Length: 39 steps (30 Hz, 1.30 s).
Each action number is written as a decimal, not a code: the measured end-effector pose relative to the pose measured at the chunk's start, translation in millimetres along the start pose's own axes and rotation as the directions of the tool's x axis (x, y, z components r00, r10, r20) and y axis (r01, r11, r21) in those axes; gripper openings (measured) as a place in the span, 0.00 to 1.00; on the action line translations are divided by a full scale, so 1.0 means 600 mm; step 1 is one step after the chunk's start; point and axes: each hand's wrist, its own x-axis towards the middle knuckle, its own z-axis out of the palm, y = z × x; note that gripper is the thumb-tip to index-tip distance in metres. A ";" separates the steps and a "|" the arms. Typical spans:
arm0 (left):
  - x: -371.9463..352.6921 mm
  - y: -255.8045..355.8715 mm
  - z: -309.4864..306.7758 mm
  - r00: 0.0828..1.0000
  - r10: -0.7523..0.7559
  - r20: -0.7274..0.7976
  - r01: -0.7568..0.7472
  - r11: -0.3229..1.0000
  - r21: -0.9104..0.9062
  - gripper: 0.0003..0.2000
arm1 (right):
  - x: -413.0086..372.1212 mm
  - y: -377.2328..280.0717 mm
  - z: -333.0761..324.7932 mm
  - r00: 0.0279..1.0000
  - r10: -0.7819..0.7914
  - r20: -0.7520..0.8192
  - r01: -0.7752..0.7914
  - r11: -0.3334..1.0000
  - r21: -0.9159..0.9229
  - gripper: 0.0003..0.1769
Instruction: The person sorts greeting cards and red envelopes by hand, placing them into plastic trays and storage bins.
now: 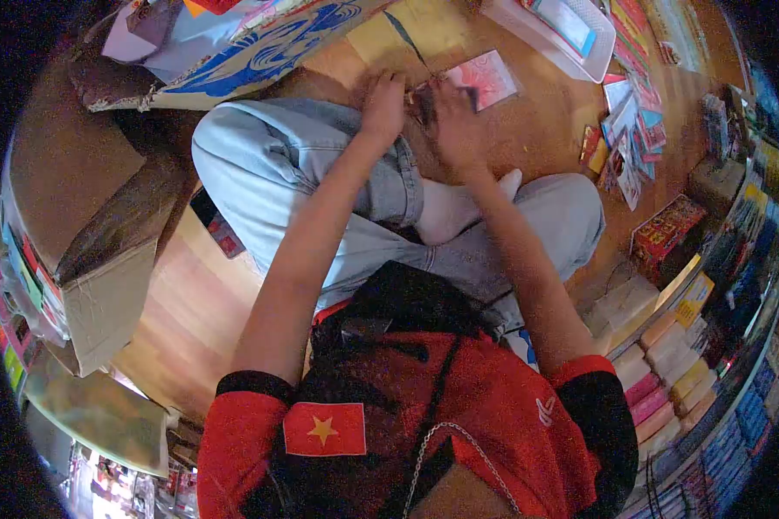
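At the top middle, in front of the crossed legs in light jeans [320, 147], my left hand [384, 108] has its fingers bent over a small dark item [421, 102] on the wooden floor. My right hand [454, 121] is close beside it, its fingers over the other side of that item. The item is blurred, and how firmly either hand grips it is unclear. A pink and white card [485, 80] lies just beyond my right hand. Yellowish cardboard [355, 56] lies beyond my left hand.
An open cardboard box [104, 294] stands at the left, and a blue-patterned sack [268, 52] at the upper left. A white plastic basket [597, 65] and scattered cards [634, 125] lie at the upper right. A red box [668, 229] and stacked packs [666, 381] line the right.
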 end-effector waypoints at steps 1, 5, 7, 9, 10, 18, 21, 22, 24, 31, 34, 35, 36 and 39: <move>0.000 0.008 -0.008 0.999 -0.043 0.021 0.044 0.998 -0.041 0.23 | 0.013 0.031 0.000 1.000 -0.001 0.003 0.001 1.000 0.001 0.29; -0.003 0.006 0.008 0.992 -0.125 0.026 0.128 0.962 -0.241 0.25 | 0.065 0.076 0.030 0.865 0.453 -0.218 -0.423 0.890 0.172 0.30; 0.001 0.008 -0.001 0.994 -0.104 0.047 0.111 0.972 -0.205 0.22 | 0.067 0.044 0.038 0.801 0.509 -0.315 -0.482 0.860 0.166 0.31; 0.003 0.004 -0.002 0.994 -0.085 0.073 0.096 0.981 -0.169 0.20 | 0.022 -0.017 0.041 0.928 0.287 -0.238 -0.272 0.958 0.094 0.33; 0.003 -0.001 0.004 0.993 -0.084 0.087 0.097 0.984 -0.150 0.21 | 0.010 -0.020 0.025 0.927 0.290 -0.236 -0.275 0.957 0.094 0.33; -0.002 0.024 -0.006 0.996 -0.065 0.060 0.067 0.997 -0.027 0.23 | 0.044 0.140 0.004 0.964 0.229 -0.134 -0.212 0.968 0.134 0.29; -0.003 0.059 -0.011 0.984 -0.159 0.077 0.156 0.987 0.037 0.26 | 0.033 0.151 0.003 0.925 0.237 -0.297 -0.261 0.964 -0.043 0.25; 0.000 0.078 -0.017 0.985 -0.152 0.077 0.150 0.988 0.027 0.28 | 0.030 0.146 -0.013 0.922 0.237 -0.305 -0.261 0.964 -0.040 0.25; 0.003 0.100 -0.012 0.987 -0.142 0.075 0.141 0.990 0.019 0.31 | 0.001 0.138 -0.056 0.745 0.653 -0.133 -0.385 0.584 0.715 0.23; 0.043 0.134 -0.041 0.973 0.154 0.172 -0.165 0.985 0.053 0.24 | -0.067 0.206 -0.112 0.443 0.826 -0.348 -0.170 0.459 0.872 0.21; 0.047 0.131 -0.042 0.914 0.398 0.081 -0.405 0.887 0.221 0.21 | -0.077 0.215 -0.129 0.306 0.894 -0.328 -0.206 0.398 0.894 0.23; 0.047 0.126 -0.038 0.881 0.471 0.035 -0.456 0.829 0.325 0.21 | -0.077 0.212 -0.133 0.254 0.908 -0.332 -0.171 0.380 0.909 0.24; 0.042 0.109 -0.020 0.879 0.476 0.038 -0.461 0.825 0.327 0.21 | -0.075 0.215 -0.120 0.249 0.914 -0.321 -0.131 0.360 0.924 0.25; 0.028 0.065 0.012 0.894 0.443 0.065 -0.437 0.835 0.334 0.20 | -0.061 0.193 -0.081 0.279 0.908 -0.313 -0.073 0.345 0.936 0.26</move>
